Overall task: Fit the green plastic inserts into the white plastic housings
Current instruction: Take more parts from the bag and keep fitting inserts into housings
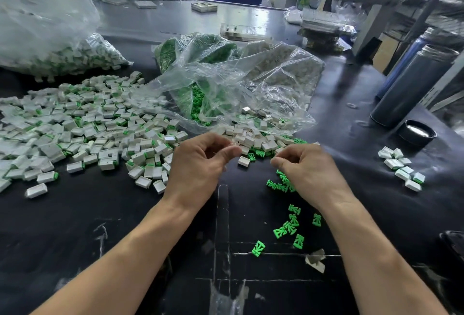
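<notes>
Left hand (200,164): my fingers curl to the thumb — whether they hold anything, I cannot tell
Right hand (305,166): curled likewise, contents hidden
Risk: a loose white housing (243,161) between the hands could be knocked away
Clear bag (226,83): beyond the hands, holding green inserts (198,103)
Left bag (50,46): white housings, some showing green — far left of the hands

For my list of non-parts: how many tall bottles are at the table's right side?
2. The grey bottle stands by the right edge of the table, beyond a black lid; the blue bottle is right behind it, partly hidden. Others may be out of view.
</notes>
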A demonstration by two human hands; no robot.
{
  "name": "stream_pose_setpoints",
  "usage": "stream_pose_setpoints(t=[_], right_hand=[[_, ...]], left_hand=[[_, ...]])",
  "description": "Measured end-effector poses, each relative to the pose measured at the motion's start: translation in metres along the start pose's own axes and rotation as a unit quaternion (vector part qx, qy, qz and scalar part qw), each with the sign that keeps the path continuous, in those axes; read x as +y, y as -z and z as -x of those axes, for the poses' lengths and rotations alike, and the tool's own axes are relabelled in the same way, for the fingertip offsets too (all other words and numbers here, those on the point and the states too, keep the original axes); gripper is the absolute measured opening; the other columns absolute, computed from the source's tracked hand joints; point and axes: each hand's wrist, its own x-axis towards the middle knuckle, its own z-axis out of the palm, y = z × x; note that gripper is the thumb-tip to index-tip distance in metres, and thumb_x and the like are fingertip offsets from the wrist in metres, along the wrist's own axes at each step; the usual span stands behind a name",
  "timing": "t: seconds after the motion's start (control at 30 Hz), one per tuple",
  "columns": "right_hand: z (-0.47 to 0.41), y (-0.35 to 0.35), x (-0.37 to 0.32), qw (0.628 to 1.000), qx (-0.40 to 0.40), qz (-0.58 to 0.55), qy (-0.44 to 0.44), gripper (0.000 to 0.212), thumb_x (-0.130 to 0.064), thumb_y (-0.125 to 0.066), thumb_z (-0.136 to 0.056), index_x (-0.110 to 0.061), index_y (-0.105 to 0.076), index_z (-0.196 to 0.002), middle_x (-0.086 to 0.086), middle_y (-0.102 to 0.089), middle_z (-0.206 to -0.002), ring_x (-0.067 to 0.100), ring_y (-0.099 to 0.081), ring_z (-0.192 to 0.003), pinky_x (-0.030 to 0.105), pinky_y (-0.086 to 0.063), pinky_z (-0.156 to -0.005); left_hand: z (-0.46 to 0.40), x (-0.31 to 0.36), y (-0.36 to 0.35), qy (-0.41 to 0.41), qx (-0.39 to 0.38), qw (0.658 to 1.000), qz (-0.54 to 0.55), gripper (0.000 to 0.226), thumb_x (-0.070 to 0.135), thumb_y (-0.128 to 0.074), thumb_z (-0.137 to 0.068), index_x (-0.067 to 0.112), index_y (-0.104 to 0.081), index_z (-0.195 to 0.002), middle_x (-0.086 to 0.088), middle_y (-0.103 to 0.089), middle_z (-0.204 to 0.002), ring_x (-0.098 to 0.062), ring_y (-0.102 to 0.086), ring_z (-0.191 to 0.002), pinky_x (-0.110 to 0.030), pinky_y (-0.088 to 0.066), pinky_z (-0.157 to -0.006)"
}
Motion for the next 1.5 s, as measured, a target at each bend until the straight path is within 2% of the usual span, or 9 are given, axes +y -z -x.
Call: stream_pose_setpoints(t=[0.13, 0.3, 0.47, 0.53, 0.67, 0.77, 0.9, 1.17, 1.5], right_hand=[[0.004, 0.008, -0.005, 0.996, -0.082, 0.038, -0.006, 0.013, -0.042, -0.086, -0.079, -0.047, -0.074, -0.08, -0.024, -0.068, -0.065, 0.002, -0.061, -0.063, 0.026, -0.046, -0.066], [0.011, 0.006, -0.013, 0.985, -0.097, 0.14, -0.001, 0.016, -0.041, -0.088, -0.078, -0.034, -0.073, -0.078, -0.018, -0.067, -0.076, 0.003, -0.064, -0.079, 0.029, -0.053, -0.076], [0.016, 0.007, -0.02, 0.984, -0.102, 0.143, 0.019, 0.015, -0.033, -0.084, -0.084, -0.033, -0.069, -0.081, -0.018, -0.064, -0.084, 0.0, -0.058, -0.082, 0.032, -0.052, -0.081], [0.015, 0.005, -0.02, 0.99, -0.089, 0.109, 0.035, 0.014, -0.029, -0.082, -0.086, -0.032, -0.069, -0.084, -0.015, -0.067, -0.087, 0.004, -0.061, -0.084, 0.032, -0.054, -0.081], [0.014, -0.005, -0.02, 0.991, -0.056, -0.119, 0.034, 0.012, -0.018, -0.08, -0.09, -0.028, -0.075, -0.093, -0.006, -0.073, -0.088, 0.009, -0.067, -0.083, 0.017, -0.05, -0.074], [0.013, -0.012, -0.022, 0.967, -0.036, -0.251, 0.034, 0.011, -0.012, -0.081, -0.089, -0.023, -0.079, -0.087, -0.003, -0.077, -0.083, 0.004, -0.067, -0.078, 0.013, -0.049, -0.072], [0.013, -0.016, -0.025, 0.912, -0.034, -0.407, 0.014, 0.011, -0.007, -0.08, -0.086, -0.018, -0.081, -0.083, 0.0, -0.07, -0.069, 0.004, -0.053, -0.052, 0.014, -0.041, -0.047], [0.016, -0.018, -0.028, 0.906, -0.025, -0.422, 0.025, 0.009, -0.004, -0.077, -0.088, -0.012, -0.077, -0.088, 0.004, -0.067, -0.065, 0.008, -0.05, -0.047, 0.018, -0.04, -0.043], [0.019, -0.024, -0.029, 0.925, -0.018, -0.378, 0.038, 0.009, -0.007, -0.077, -0.091, -0.015, -0.075, -0.088, -0.007, -0.065, -0.061, 0.004, -0.051, -0.049, 0.017, -0.041, -0.046]], left_hand=[[0.001, 0.002, -0.002, 0.046, 0.005, 0.995, 0.09, 0.023, 0.028, -0.084, -0.074, 0.023, -0.078, -0.095, -0.001, -0.077, -0.087, -0.013, -0.072, -0.066, -0.021, -0.058, -0.062], [0.0, 0.005, -0.002, 0.067, 0.004, 0.988, 0.14, 0.017, 0.015, -0.084, -0.078, 0.02, -0.08, -0.094, -0.009, -0.076, -0.082, -0.019, -0.072, -0.063, -0.027, -0.061, -0.06], [0.0, 0.009, -0.002, 0.11, -0.022, 0.971, 0.213, 0.02, 0.016, -0.084, -0.069, 0.02, -0.082, -0.089, -0.01, -0.077, -0.082, -0.021, -0.075, -0.071, -0.025, -0.061, -0.064], [0.0, 0.009, -0.002, 0.126, -0.025, 0.963, 0.238, 0.022, 0.013, -0.083, -0.068, 0.019, -0.082, -0.09, -0.012, -0.078, -0.086, -0.023, -0.076, -0.077, -0.024, -0.06, -0.066], [-0.001, 0.01, -0.003, 0.163, -0.016, 0.941, 0.297, 0.024, 0.01, -0.081, -0.067, 0.01, -0.078, -0.091, -0.019, -0.077, -0.096, -0.025, -0.078, -0.081, -0.024, -0.061, -0.065], [0.0, 0.012, -0.005, 0.166, -0.026, 0.94, 0.296, 0.026, 0.011, -0.08, -0.068, 0.006, -0.073, -0.092, -0.02, -0.077, -0.095, -0.026, -0.078, -0.079, -0.025, -0.061, -0.063], [0.003, 0.014, -0.007, 0.154, -0.044, 0.952, 0.261, 0.029, 0.014, -0.08, -0.068, 0.003, -0.071, -0.094, -0.021, -0.077, -0.093, -0.026, -0.077, -0.074, -0.028, -0.062, -0.062], [0.006, 0.014, -0.012, 0.136, -0.06, 0.969, 0.196, 0.016, 0.002, -0.079, -0.079, 0.0, -0.072, -0.092, -0.025, -0.075, -0.09, -0.023, -0.075, -0.066, -0.03, -0.062, -0.063], [0.007, 0.013, -0.012, 0.116, -0.063, 0.976, 0.173, 0.012, 0.0, -0.078, -0.081, 0.007, -0.073, -0.088, -0.019, -0.077, -0.083, -0.024, -0.075, -0.067, -0.027, -0.062, -0.062]])
